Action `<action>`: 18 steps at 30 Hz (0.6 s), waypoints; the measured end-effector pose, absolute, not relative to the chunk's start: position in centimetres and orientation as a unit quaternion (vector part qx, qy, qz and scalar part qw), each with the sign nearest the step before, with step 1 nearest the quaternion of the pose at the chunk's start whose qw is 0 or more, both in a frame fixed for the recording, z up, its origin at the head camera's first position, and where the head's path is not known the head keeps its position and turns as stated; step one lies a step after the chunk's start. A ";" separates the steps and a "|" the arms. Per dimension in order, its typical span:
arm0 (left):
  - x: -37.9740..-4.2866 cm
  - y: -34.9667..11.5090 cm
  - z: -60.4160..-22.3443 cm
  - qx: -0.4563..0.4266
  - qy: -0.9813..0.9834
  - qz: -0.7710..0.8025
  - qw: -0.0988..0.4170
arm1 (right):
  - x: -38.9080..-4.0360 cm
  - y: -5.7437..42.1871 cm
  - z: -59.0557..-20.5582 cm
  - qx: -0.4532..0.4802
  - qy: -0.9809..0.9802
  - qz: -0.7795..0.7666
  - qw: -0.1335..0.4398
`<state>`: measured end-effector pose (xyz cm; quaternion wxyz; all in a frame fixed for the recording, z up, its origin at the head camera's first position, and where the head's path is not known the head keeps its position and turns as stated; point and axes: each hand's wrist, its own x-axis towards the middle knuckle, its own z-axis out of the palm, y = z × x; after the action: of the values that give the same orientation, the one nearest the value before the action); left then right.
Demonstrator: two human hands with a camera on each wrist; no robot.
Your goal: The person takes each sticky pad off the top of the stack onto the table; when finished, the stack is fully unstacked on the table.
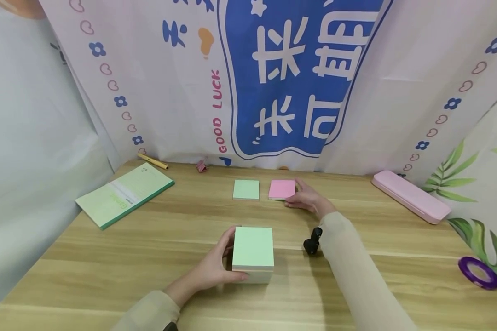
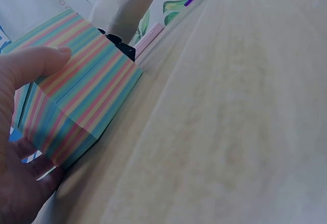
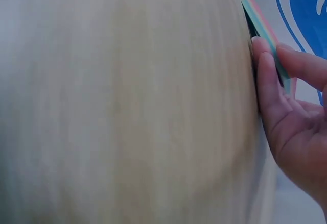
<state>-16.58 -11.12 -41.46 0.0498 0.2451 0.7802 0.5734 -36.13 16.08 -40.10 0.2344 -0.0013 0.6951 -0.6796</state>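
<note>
My left hand grips the side of a tall stack of sticky notes, pale green on top, which stands near the middle of the table. From the left wrist, the stack's sides show green, pink, yellow and blue stripes, with the thumb laid across them. Further back, my right hand pinches the right edge of a thin pink-topped sticky note pad. In the right wrist view that pad appears between thumb and fingers, layered green and pink. Left of it lies a green-topped pad.
A green notebook and a yellow pen lie at the back left, a small pink item near the curtain. At right are a pink case and a purple tape ring. The patterned curtain borders the table's back.
</note>
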 end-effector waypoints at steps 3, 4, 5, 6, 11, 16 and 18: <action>-16.6 -11.1 -41.5 0.246 0.779 0.574 0.050 | -36.0 16.2 -39.9 -0.004 0.733 -0.639 0.234; -16.6 -11.1 -41.5 0.247 0.778 0.575 0.050 | -35.9 16.3 -39.8 -0.005 0.742 -0.628 0.234; -16.6 -11.1 -41.5 0.249 0.777 0.575 0.050 | -35.9 16.4 -39.8 -0.006 0.751 -0.617 0.234; -16.6 -11.1 -41.4 0.248 0.776 0.577 0.053 | -35.8 16.6 -39.7 -0.010 0.757 -0.610 0.234; -16.4 -11.0 -41.1 0.250 0.771 0.583 0.059 | -35.2 17.5 -39.2 -0.032 0.774 -0.585 0.239; -16.6 -11.1 -41.5 0.250 0.769 0.586 0.059 | -34.0 18.5 -38.5 -0.049 0.774 -0.588 0.228; -16.6 -11.2 -41.6 0.249 0.768 0.587 0.058 | -33.2 18.6 -38.0 -0.060 0.769 -0.598 0.219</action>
<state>-16.60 -11.15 -41.56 0.0577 0.2493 0.7679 0.5872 -33.20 18.62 -37.99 0.2188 -0.0596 0.7690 -0.5976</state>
